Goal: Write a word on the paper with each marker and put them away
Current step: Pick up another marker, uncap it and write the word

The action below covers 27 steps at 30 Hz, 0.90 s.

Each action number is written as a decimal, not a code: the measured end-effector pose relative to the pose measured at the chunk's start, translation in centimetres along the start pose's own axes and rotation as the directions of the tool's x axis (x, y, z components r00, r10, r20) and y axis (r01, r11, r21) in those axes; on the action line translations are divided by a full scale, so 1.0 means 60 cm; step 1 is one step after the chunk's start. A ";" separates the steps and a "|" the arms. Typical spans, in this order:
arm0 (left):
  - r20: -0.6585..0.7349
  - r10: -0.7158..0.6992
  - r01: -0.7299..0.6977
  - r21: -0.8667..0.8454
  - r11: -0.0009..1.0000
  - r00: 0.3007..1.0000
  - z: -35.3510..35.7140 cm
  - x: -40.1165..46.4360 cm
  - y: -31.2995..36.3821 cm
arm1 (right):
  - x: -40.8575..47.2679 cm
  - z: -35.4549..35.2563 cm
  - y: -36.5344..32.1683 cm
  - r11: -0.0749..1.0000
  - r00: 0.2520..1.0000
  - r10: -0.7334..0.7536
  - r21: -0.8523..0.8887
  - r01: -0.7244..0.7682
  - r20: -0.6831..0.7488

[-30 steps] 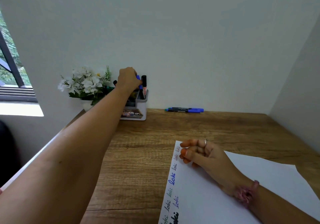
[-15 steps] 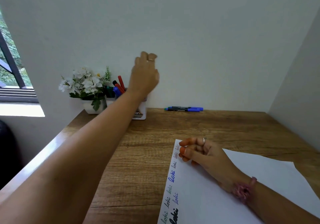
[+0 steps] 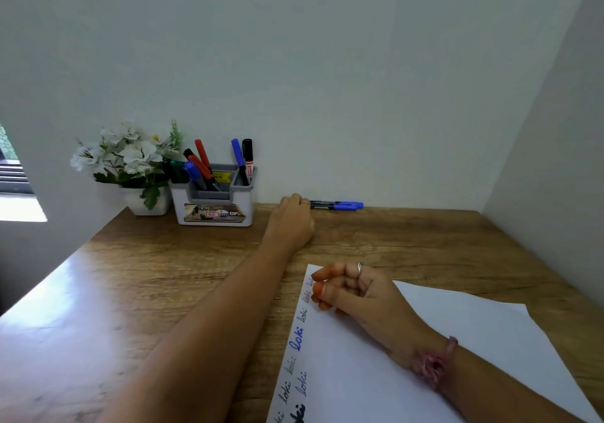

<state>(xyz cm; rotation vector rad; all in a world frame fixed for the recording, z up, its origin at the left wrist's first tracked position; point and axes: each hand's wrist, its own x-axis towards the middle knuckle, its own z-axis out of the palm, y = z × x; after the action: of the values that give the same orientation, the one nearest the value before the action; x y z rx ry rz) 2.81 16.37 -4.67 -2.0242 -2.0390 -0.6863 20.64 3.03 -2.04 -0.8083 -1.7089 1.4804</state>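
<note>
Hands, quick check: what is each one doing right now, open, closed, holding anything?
Left hand: at the end of the blue marker by the wall; grip cannot be told.
Right hand: loosely curled, empty, resting on the paper.

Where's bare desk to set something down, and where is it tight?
Free: the left stretch of the wooden desk, between the marker holder, the desk's left edge and the left forearm; also the far right corner, beyond the paper. Crowded: the back edge, with flower pot, holder, left hand and blue markers.
</note>
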 end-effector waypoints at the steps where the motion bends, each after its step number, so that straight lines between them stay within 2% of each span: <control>1: -0.008 0.016 -0.016 0.022 1.000 1.000 0.001 0.001 0.002 | 0.001 0.000 0.001 1.000 1.000 0.001 -0.003 -0.001 0.004; 4: -0.022 0.042 -0.041 0.021 0.999 0.999 -0.002 0.003 0.006 | 0.000 0.000 0.000 1.000 1.000 -0.001 -0.014 0.001 -0.001; 12: 0.056 -0.041 0.044 -0.054 0.998 0.998 -0.003 0.004 0.000 | 0.000 0.000 0.001 1.000 1.000 0.000 -0.027 0.000 0.001; 19: 0.035 -0.083 0.083 0.008 0.997 0.996 -0.008 0.001 0.000 | 0.000 0.000 0.002 1.000 1.000 -0.002 -0.021 0.002 0.005; 27: 0.101 -0.104 0.124 -0.225 0.966 0.989 -0.010 -0.001 0.001 | 0.000 0.000 0.002 0.999 1.000 -0.003 -0.031 0.004 0.014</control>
<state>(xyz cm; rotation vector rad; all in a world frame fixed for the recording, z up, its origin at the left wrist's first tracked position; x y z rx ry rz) 2.78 16.07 -4.15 -2.1059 -2.2334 -0.9103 20.63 3.04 -2.16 -0.8128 -1.7471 1.4634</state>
